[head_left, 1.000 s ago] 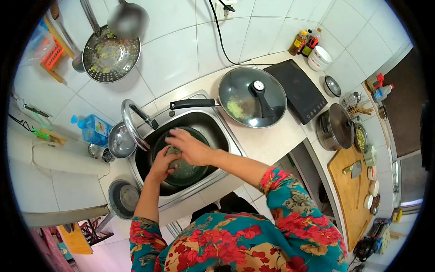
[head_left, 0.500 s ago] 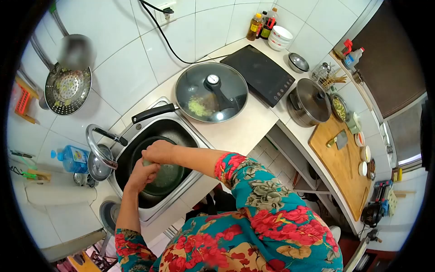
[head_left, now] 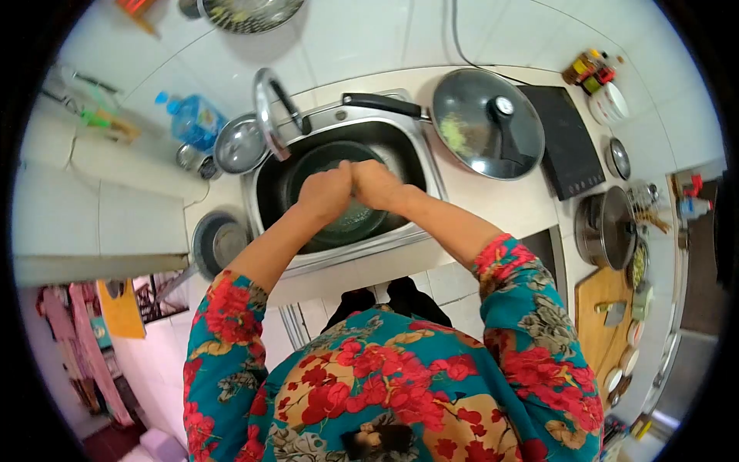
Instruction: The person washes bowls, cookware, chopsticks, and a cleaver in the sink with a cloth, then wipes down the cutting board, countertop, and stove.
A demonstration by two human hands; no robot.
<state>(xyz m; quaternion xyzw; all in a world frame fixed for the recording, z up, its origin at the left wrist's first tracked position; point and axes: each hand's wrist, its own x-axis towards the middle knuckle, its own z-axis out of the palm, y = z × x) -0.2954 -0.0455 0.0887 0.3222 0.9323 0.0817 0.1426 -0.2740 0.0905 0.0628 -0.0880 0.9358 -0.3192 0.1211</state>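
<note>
My left hand [head_left: 326, 192] and my right hand [head_left: 374, 183] are pressed together, both closed, above a dark green basin [head_left: 362, 223]. What they hold between them is hidden by the fingers. Water shows in the basin, which sits inside the steel sink [head_left: 402, 146]. A curved faucet [head_left: 263, 115] stands at the sink's back left corner, beside a metal bowl [head_left: 240, 145].
Right of the sink sits a lidded pan [head_left: 488, 123], its handle reaching over the sink edge. Beyond are a black cooktop [head_left: 566, 138], a pot [head_left: 606, 229] and a cutting board [head_left: 596, 323] with a cleaver. A grey pan [head_left: 220, 245] lies left.
The view has swung, so the sink appears farther right than half a second ago. My hands have come level side by side over the basin, both still closed.
</note>
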